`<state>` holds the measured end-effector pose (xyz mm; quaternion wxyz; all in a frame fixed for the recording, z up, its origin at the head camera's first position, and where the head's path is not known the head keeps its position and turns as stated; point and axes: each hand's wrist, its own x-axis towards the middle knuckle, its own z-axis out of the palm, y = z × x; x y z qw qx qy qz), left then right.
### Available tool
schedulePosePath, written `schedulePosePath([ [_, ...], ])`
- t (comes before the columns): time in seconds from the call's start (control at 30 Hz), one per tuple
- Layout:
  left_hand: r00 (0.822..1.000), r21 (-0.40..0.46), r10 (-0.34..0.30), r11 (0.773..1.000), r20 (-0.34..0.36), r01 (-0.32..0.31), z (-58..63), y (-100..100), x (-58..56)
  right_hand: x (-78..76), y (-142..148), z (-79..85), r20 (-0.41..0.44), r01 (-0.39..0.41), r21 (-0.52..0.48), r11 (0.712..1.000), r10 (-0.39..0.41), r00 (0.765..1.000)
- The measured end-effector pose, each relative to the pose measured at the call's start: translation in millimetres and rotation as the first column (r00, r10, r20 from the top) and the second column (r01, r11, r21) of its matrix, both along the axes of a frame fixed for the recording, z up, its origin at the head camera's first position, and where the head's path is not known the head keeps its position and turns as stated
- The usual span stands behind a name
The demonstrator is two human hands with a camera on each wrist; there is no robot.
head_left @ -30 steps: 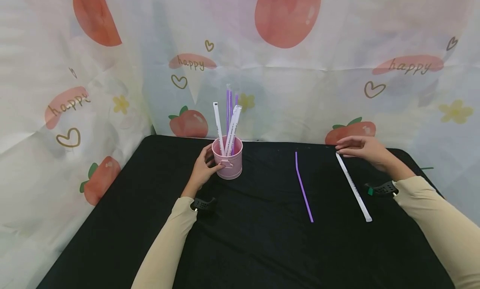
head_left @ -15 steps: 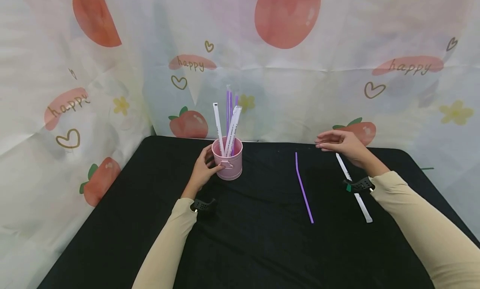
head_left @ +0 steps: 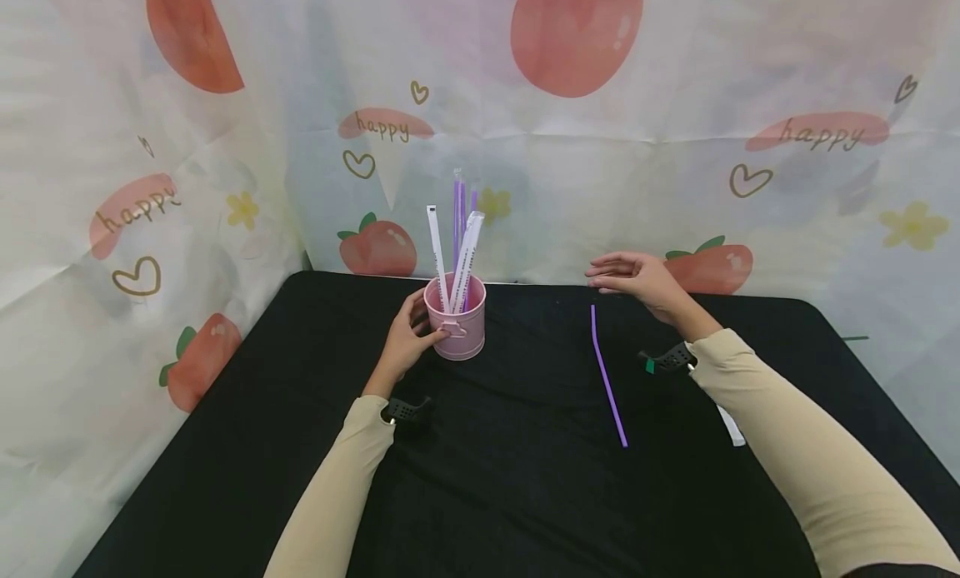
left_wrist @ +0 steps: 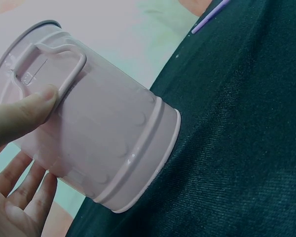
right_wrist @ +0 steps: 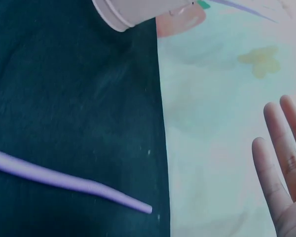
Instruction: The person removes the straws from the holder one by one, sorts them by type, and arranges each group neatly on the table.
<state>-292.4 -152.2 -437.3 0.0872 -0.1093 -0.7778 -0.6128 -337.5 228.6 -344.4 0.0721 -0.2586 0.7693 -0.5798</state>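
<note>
While a fruit-printed backdrop (head_left: 600, 195) hangs behind, a black-covered table (head_left: 510, 478) spreads before the person, the right sleeve (head_left: 795, 428) slanting across its right side. Upright near the back edge stands a pink bucket (head_left: 465, 338), gripped by the left hand (head_left: 401, 345), thumb in front and fingers at the outer side. Since the standing straws (head_left: 466, 257) in it rise well above its top, a knock against them could tip it if that grip loosened. The right hand (head_left: 648, 285) holds nothing; its fingers reach out nearly straight near the far end of a purple straw (head_left: 606, 380), which lies slightly bent on the table. Being thin, that straw could roll if a fingertip nudged it. To its right, a white wrapped straw (head_left: 732, 431) lies mostly hidden beneath the sleeve, so a sagging forearm might drag it askew. Smallest is the bucket's handle (left_wrist: 82, 60), under the left thumb; pressure there might twist the bucket.
</note>
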Motion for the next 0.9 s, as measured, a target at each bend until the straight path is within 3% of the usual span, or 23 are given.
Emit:
schedulePosePath([
  [0.67, 1.0, 0.013, -0.006, 1.0, -0.017, 0.006, -0.1, -1, -0.6, -15.4, -67, 8.6, 0.006, 0.037, 0.067, 0.997, -0.037, 0.999],
  [0.9, 1.0, 0.007, -0.006, 1.0, -0.02, 0.006, 0.2, -1, 0.2, -23.4, -90, 7.9, 0.018, 0.036, 0.044, 0.998, -0.037, 0.999],
])
